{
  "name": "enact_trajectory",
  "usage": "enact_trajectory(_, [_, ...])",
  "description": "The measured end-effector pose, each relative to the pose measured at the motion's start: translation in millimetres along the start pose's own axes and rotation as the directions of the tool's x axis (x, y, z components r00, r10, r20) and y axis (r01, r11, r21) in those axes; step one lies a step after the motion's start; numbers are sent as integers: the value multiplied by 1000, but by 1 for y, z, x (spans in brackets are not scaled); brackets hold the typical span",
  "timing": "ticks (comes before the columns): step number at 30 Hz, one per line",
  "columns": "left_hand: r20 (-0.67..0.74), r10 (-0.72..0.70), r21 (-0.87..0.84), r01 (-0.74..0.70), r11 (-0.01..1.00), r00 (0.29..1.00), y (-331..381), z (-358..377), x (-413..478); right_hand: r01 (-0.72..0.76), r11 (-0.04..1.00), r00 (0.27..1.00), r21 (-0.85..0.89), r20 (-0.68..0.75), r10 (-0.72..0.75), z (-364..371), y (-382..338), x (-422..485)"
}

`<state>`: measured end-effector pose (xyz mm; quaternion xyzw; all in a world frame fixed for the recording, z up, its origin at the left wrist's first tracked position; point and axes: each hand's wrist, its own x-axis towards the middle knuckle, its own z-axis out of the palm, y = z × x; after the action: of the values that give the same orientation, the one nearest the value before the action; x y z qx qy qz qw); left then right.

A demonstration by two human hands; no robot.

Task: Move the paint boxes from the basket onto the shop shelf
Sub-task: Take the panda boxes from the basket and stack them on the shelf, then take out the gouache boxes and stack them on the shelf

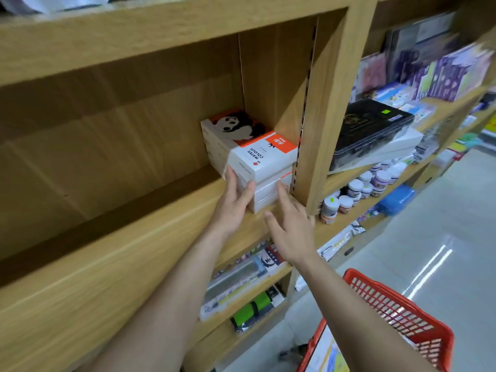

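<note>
A stack of white paint boxes stands at the right end of the wooden shop shelf, tight against the upright. The top box shows a panda on orange and the words WATER COLOUR. My left hand lies with straight fingers against the stack's left front corner. My right hand is spread, its fingertips touching the stack's lower front face. The red plastic basket sits low at the bottom right, with something light and printed partly visible inside.
The wooden upright bounds the stack on the right. Beyond it lie a black flat case, small paint jars and coloured packs. Lower shelves hold packaged stationery. Pale glossy floor stretches to the right.
</note>
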<state>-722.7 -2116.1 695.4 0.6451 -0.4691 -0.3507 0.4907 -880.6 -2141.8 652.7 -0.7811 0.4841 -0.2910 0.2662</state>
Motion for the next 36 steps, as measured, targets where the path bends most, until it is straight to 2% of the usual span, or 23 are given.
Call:
enact_trajectory(6, [-28, 35, 243, -27, 970, 999, -3, -6, 7, -54, 998, 998, 18, 18, 54, 17, -7, -1])
enact_trajectory(12, [-11, -6, 102, 7, 995, 1000, -6, -18, -12, -13, 993, 993, 113, 116, 0, -11, -3, -4])
enact_trajectory(14, [-5, 48, 151, -47, 987, 999, -9, -20, -40, -9, 990, 992, 143, 129, -10, -26, 3, -15])
enact_trajectory(16, [5, 117, 216, -116, 970, 993, -15, -16, -72, -23, 995, 994, 98, 107, 12, -39, 16, -38])
enact_trajectory(19, [140, 175, 284, -209, 936, 974, -33, 5, -108, -164, 986, 984, 11, 70, 163, -52, 54, -88])
enact_trajectory(22, [349, 89, 300, -201, 933, 933, -64, 49, -126, -382, 921, 919, -81, 73, 388, -62, 109, -147])
enact_trajectory(24, [464, -7, 354, -178, 918, 886, -92, 88, -131, -537, 837, 834, -106, 81, 545, -67, 150, -187])
enact_trajectory(27, [553, -149, 431, -129, 893, 820, -148, 144, -136, -714, 693, 688, -103, 85, 721, -65, 207, -241])
enact_trajectory(30, [561, -260, 469, -42, 882, 786, -198, 188, -143, -808, 581, 567, -102, 133, 813, -46, 259, -280])
enact_trajectory(32, [532, -293, 469, 12, 883, 794, -226, 209, -147, -840, 533, 512, -102, 176, 841, -24, 287, -293])
enact_trajectory(36, [461, -287, 494, 26, 869, 840, -280, 241, -145, -858, 511, 485, -50, 247, 839, 38, 332, -295])
